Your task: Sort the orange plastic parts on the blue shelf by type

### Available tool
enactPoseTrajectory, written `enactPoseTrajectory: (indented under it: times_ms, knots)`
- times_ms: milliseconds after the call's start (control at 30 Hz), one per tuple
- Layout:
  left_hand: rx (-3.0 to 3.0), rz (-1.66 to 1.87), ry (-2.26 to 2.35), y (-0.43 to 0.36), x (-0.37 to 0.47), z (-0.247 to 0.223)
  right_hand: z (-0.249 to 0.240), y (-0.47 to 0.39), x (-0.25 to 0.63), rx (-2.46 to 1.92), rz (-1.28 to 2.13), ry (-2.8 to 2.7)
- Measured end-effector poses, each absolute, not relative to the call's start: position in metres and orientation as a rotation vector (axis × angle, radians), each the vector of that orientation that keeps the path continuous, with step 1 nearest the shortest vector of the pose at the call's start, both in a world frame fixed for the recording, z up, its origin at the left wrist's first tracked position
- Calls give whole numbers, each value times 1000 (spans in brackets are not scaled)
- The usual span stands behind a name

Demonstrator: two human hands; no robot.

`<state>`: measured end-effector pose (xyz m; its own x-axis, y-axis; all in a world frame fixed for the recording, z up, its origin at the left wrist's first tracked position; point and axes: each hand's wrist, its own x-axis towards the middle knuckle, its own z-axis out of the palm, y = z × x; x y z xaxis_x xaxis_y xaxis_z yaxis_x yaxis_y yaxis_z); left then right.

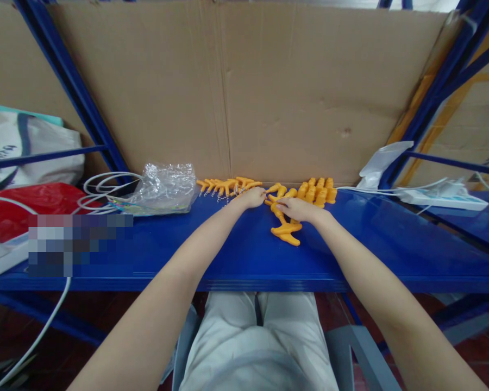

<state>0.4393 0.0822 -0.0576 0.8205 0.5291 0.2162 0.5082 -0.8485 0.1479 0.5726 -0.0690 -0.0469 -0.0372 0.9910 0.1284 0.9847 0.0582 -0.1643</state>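
Observation:
My left hand (256,198) reaches to the back of the blue table, its fingers drawn together beside small orange parts; what they hold is hidden. Close by on the right, my right hand (296,209) has its thumb and fingers closed on an orange plastic piece (275,208). Just in front lie orange T-shaped handles (286,234), touching one another. To the left, a row of orange corkscrews (227,186) rests with metal spirals pointing toward me. Orange hollow-looking sleeves (320,194) are grouped right of my hands. A few more orange pieces (277,189) lie behind my fingers.
A cardboard sheet (228,92) walls off the back between blue rack posts. A clear plastic bag (165,187), coiled white cable (101,190) and red bag (44,201) sit left. A white power strip (448,200) lies right. The table's front edge (269,285) is above my lap.

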Motion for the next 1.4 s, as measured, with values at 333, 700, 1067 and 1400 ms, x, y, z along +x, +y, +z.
enactPoseTrajectory:
  times_ms: [333, 700, 1067, 1400]
  knots:
    - [2776, 175, 1055, 87, 482, -53, -42, -69, 564, -2054, 88, -2114]
    - [2702, 545, 1259, 63, 486, -46, -46, -68, 566, -2023, 70, -2111]
    - [2546, 1092, 1128, 52, 444, -30, -53, -63, 560, -2035, -11, -2088]
    - [2716, 1006, 931, 55, 396, -63, -60, -59, 565, -1927, -1, -1985]
